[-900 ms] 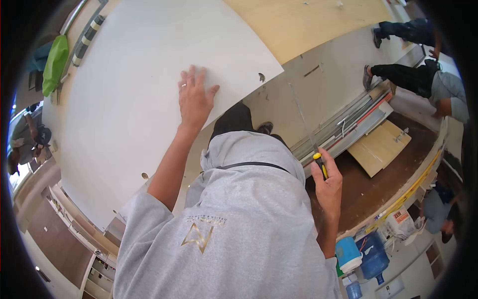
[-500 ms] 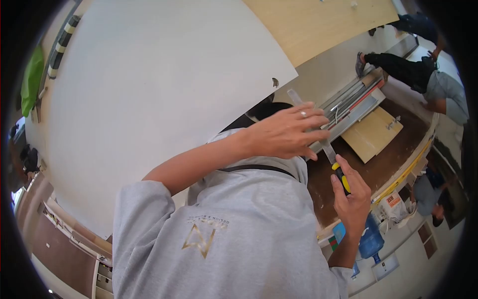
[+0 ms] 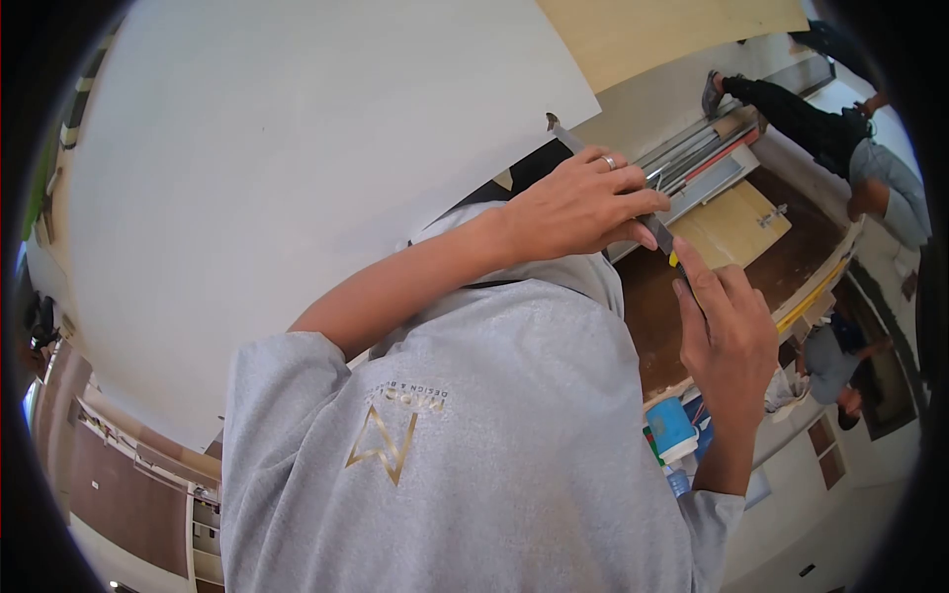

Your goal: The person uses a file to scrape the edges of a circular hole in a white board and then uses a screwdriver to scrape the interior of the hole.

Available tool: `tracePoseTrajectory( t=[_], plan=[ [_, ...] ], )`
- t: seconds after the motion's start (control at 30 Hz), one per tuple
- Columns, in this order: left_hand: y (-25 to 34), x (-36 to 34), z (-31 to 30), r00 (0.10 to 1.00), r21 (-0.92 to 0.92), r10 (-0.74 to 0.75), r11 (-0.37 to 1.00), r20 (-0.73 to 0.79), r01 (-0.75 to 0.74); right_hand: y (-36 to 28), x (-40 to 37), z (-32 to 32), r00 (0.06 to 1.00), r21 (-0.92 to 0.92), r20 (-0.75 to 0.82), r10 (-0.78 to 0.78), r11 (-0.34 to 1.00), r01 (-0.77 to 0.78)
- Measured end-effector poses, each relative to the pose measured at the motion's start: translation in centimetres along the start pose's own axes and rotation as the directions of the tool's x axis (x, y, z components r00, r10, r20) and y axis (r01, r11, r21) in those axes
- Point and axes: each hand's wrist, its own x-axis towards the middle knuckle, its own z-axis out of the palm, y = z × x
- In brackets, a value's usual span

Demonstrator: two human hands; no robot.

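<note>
My left hand (image 3: 578, 208), with a ring on one finger, reaches across my grey shirt and closes around the flat metal blade of a long tool (image 3: 560, 129). The blade's tip sticks out above the fingers, next to the corner of a large white panel (image 3: 297, 148). My right hand (image 3: 727, 331) grips the tool's yellow and black handle, of which only a yellow sliver (image 3: 673, 259) shows. Both hands are close together over the brown worktop (image 3: 672, 326).
A pale wooden sheet (image 3: 672, 30) lies beyond the white panel. Metal rails (image 3: 692, 163) and a small wooden board (image 3: 732, 222) rest on the worktop. Two other people (image 3: 850, 138) (image 3: 830, 361) are at the right. A blue cooler (image 3: 672, 425) stands below.
My left hand left the white panel and swung right to grasp the blade. My right hand rose with the handle, and the view tilted.
</note>
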Motion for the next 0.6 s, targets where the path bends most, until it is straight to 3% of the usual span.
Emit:
tracePoseTrajectory(
  t=[0.1, 0.6],
  plan=[
    [-0.3, -0.1, 0.3, 0.996, -0.024, -0.019, 1.000, -0.085, 0.017, -0.1, 1.1, -0.4, 0.998, -0.075, -0.006, -0.065, 0.995, 0.065],
    [0.1, 0.4, -0.3, 0.986, -0.153, -0.032, 0.988, -0.162, 0.007, -3.4, 4.1, -3.8, 0.969, -0.285, 0.127, -0.210, 0.928, 0.239]
  ],
)
